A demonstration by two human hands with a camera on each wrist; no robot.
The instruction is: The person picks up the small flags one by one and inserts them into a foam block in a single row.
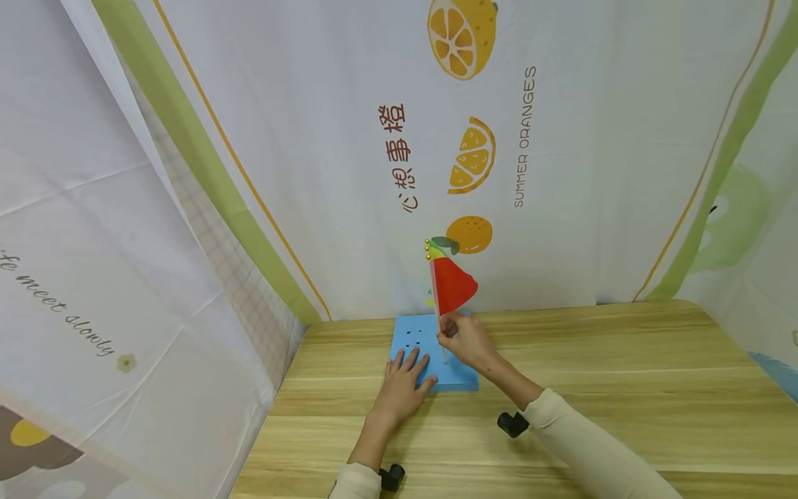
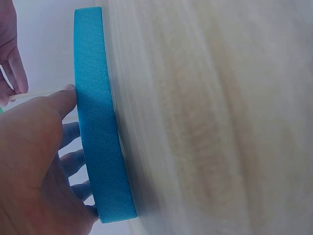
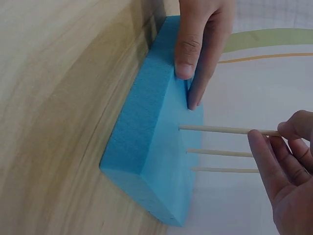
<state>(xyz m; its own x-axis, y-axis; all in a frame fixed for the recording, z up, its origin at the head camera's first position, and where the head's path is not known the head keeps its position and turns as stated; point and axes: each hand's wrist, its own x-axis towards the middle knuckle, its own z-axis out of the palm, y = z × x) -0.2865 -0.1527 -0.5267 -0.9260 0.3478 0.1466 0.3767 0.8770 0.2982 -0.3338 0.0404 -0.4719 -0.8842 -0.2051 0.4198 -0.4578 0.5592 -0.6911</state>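
Observation:
A flat blue foam block (image 1: 461,380) lies on the table, with several small dark holes (image 1: 409,333) in its top at the left. My left hand (image 1: 400,391) rests on its near left part, fingers spread and straight. My right hand (image 1: 469,341) pinches the thin wooden stick (image 3: 220,129) of a red flag (image 1: 454,285) between thumb and fingers. The stick's lower end meets the foam top; how deep it goes is hidden. Behind the red flag, yellow and green flags (image 1: 438,251) are mostly covered. Two more sticks (image 3: 220,152) stand in the block.
The wood-grain table (image 1: 592,374) stretches to both sides of the block. A white cloth (image 1: 349,229) printed with oranges hangs right behind the table's back edge. Another cloth (image 1: 143,277) hangs on the left. Black wrist cameras (image 1: 513,424) sit by both cuffs.

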